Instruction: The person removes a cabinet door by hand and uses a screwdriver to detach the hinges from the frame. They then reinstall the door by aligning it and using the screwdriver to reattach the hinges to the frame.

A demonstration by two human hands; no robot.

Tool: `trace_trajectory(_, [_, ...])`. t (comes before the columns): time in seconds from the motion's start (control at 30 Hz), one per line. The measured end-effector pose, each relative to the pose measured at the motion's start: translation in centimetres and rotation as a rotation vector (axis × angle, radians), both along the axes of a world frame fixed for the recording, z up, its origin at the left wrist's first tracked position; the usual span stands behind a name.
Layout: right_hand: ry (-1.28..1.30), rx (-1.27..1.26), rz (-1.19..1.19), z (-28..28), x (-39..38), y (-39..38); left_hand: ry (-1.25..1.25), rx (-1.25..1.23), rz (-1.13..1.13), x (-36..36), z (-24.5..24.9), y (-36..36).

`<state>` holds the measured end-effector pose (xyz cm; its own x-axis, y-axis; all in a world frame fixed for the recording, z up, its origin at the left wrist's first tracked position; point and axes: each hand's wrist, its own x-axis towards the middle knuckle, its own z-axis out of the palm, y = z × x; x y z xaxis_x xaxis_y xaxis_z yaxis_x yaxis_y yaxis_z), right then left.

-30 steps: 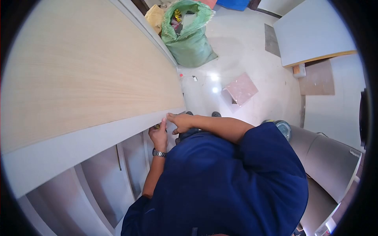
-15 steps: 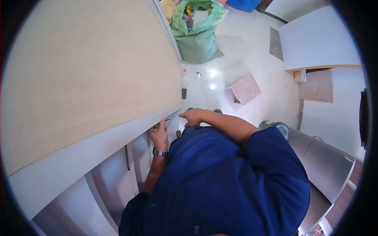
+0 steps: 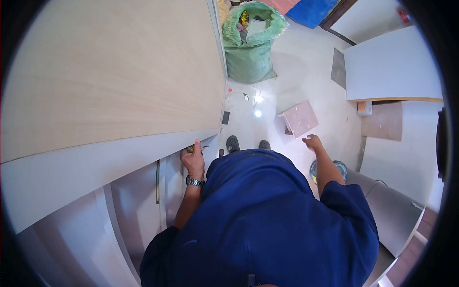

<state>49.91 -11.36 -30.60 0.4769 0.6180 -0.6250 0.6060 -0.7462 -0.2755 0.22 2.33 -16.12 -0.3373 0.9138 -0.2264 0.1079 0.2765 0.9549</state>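
My left hand, with a metal watch on its wrist, is closed around a small yellow-and-black tape measure. A dark cord sticks out from it, and my fingers hide much of its body. This hand sits against the light front edge of a wooden-topped cabinet. My right hand hangs out to the right with nothing in it, its fingers loosely bent and apart. It appears near a pinkish stool-like box on the floor, without visible contact.
A green woven sack full of scraps stands beyond the cabinet. A dark bucket and grey rolled sheets are at my right. White panels lie further right. My clogs show below me.
My right hand has swung away from the cabinet edge, out to the right. My left hand stays at the edge with the tape measure. The view has shifted slightly.
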Motion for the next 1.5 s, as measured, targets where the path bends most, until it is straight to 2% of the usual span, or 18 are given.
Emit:
trace_trajectory(0.17, [0.087,-0.013,-0.047,0.4,-1.7,-0.7,-0.026,0.052,0.052,0.2,-0.4,0.3])
trace_trajectory(0.3, [0.190,0.008,0.075,2.3,-5.0,1.7,-0.121,0.073,0.079,0.2,-0.5,0.4])
trace_trajectory(0.33, [0.185,0.026,0.138,2.3,-5.3,2.3,-0.119,0.074,0.078,0.1,-0.5,0.3])
trace_trajectory(0.43, [0.219,0.077,0.114,4.3,-6.8,4.3,-0.124,0.076,0.078,-0.1,-0.9,0.2])
trace_trajectory(0.63, [0.167,0.060,0.133,4.7,-7.0,5.5,-0.142,0.054,0.057,-1.2,-3.0,-0.1])
trace_trajectory(0.83, [0.186,-0.008,0.116,4.6,-7.5,4.5,-0.120,0.067,0.017,-1.3,-2.8,-0.1])
trace_trajectory(0.93, [0.168,0.030,0.118,2.8,-7.7,3.6,-0.084,0.076,-0.021,-1.2,-2.3,0.0])
trace_trajectory(1.1, [0.205,0.050,0.108,3.5,-8.7,3.3,-0.013,0.070,-0.117,-1.8,-2.2,0.1])
trace_trajectory(1.3, [0.194,0.056,0.080,2.4,-9.7,2.3,-0.094,0.032,-0.072,-1.0,-1.4,0.1])
trace_trajectory(1.5, [0.211,0.006,0.084,1.6,-9.4,0.9,0.062,0.032,-0.157,-1.5,-1.4,0.3])
